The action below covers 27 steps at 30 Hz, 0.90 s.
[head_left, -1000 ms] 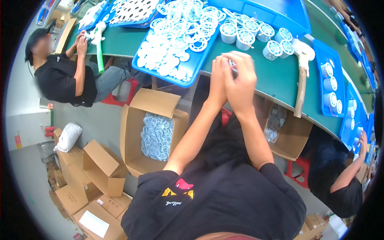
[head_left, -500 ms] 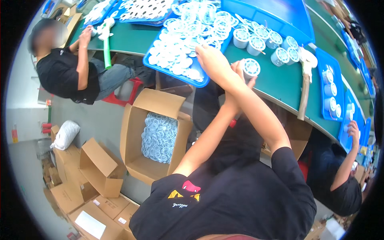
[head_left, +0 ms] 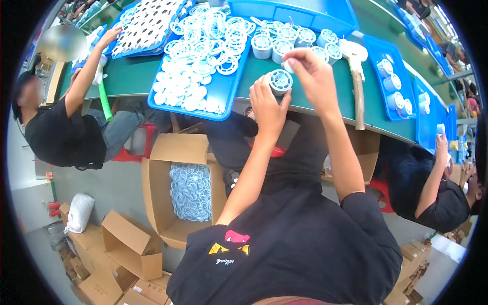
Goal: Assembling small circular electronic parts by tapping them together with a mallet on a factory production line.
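Note:
My left hand [head_left: 268, 105] is closed around a round pale-blue plastic cup-shaped part [head_left: 280, 80] with a slotted, wheel-like top, held upright at the bench's near edge. Just above it, my right hand [head_left: 316, 79] pinches a small white disc [head_left: 288, 65] between thumb and fingers. Left of my hands, a blue tray [head_left: 227, 99] carries a heap of loose white slotted rings [head_left: 203, 40] and a pile of small white discs [head_left: 183, 91]. Several similar cup-shaped parts [head_left: 262, 44] stand on the bench beyond my hands.
A mallet [head_left: 358, 84] with a wooden handle lies on the green bench [head_left: 333, 94] to my right. Farther right, blue trays [head_left: 380, 56] hold more cups. An open carton [head_left: 179, 147] of rings stands on the floor at left. Co-workers [head_left: 61, 134] sit on both sides.
My right hand has moved from the disc pile, where it crossed over my left arm, to above the cup, bringing a white disc. My arms are now uncrossed, and the view has shifted.

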Available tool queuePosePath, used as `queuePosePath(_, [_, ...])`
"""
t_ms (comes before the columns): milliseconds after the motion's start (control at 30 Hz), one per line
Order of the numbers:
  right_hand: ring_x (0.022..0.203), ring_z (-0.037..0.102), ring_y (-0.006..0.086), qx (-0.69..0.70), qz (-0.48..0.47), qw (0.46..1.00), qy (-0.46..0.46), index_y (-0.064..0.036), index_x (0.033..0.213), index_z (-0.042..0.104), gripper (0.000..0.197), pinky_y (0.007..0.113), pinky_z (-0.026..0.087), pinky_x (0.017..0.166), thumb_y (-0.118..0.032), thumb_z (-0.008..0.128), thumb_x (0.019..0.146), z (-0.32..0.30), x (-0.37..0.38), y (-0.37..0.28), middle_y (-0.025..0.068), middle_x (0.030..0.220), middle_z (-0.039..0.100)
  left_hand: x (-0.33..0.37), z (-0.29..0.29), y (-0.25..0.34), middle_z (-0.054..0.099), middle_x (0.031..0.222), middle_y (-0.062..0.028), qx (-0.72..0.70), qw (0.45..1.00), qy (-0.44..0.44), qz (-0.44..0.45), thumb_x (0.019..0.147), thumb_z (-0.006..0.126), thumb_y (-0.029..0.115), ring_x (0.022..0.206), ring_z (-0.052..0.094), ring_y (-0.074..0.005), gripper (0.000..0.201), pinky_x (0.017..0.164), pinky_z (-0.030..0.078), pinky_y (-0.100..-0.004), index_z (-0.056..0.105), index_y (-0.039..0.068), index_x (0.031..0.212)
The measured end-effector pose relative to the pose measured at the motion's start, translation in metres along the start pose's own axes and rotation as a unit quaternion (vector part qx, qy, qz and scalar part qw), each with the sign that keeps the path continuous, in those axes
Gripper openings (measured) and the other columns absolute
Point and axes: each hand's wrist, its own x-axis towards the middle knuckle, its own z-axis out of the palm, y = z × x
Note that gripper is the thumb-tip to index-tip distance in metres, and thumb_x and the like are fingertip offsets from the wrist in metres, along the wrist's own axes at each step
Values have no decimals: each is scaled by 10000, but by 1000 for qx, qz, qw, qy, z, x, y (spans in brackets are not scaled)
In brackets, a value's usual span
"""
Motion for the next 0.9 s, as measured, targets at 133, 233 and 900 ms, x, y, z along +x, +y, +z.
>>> queuePosePath(133, [1001, 742, 294, -121, -113, 986, -5, -8, 1098, 728, 145, 371, 573, 874, -21, 661, 969, 15, -24, 24, 149, 1082, 757, 5, 1, 2, 571, 1306, -219, -12, 1000, 0, -2, 803, 846, 166, 1192, 541, -427, 685, 1018, 437, -517, 509, -25, 1369])
queuePosePath(233, [1168, 718, 309, -164, -177, 969, 47, 17, 1122, 725, 158, 379, 558, 977, 22, 644, 987, 29, -29, 38, 168, 1203, 753, 4, 0, -6, 566, 1335, -230, -4, 1000, -9, 6, 827, 816, 193, 1217, 533, -440, 684, 1041, 429, -525, 500, -30, 1391])
queuePosePath(900, [1112, 706, 336, 14, -15, 1000, 13, 27, 1132, 719, 209, 418, 549, 973, -13, 598, 967, 31, -24, 53, 199, 1204, 729, -13, 4, -12, 609, 1322, -216, 59, 998, -23, -19, 849, 814, 246, 1170, 591, -409, 663, 988, 443, -502, 524, -10, 1387])
